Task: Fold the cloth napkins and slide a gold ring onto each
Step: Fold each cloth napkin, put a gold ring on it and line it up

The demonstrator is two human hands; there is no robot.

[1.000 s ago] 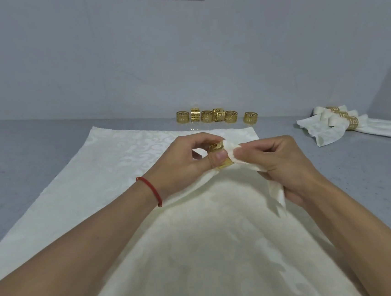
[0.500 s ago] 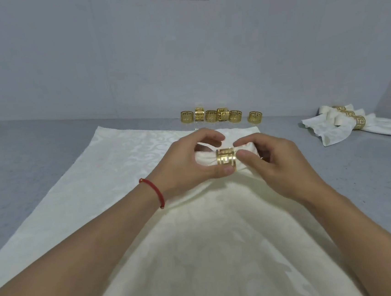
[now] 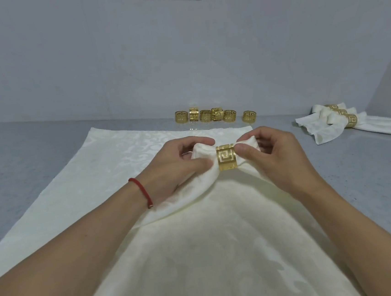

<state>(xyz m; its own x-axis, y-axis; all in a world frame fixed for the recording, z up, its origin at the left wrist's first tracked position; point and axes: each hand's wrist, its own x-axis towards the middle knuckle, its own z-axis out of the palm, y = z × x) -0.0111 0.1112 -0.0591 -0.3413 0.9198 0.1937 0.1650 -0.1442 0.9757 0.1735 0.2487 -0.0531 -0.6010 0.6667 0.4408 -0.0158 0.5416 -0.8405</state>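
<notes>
Both hands pinch a gathered napkin (image 3: 202,152) either side of its gold ring (image 3: 226,156) at mid-bench — left hand (image 3: 179,166), right hand (image 3: 276,156); ringed napkins (image 3: 330,123) lie at the right edge, spare rings (image 3: 215,115) wait along the back edge.

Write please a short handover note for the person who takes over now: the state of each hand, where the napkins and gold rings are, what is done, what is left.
Left hand: pinches the napkin in work to the left of its gold ring.
Right hand: pinches the same napkin to the right of the ring.
The ring sits around the gathered napkin, above the spread cloth.
Done: three ringed napkins lie piled at the far right of the grey table.
Left: set this napkin aside. Six spare rings stand in a row by the wall. No other unfolded napkin is clearly visible.
</notes>
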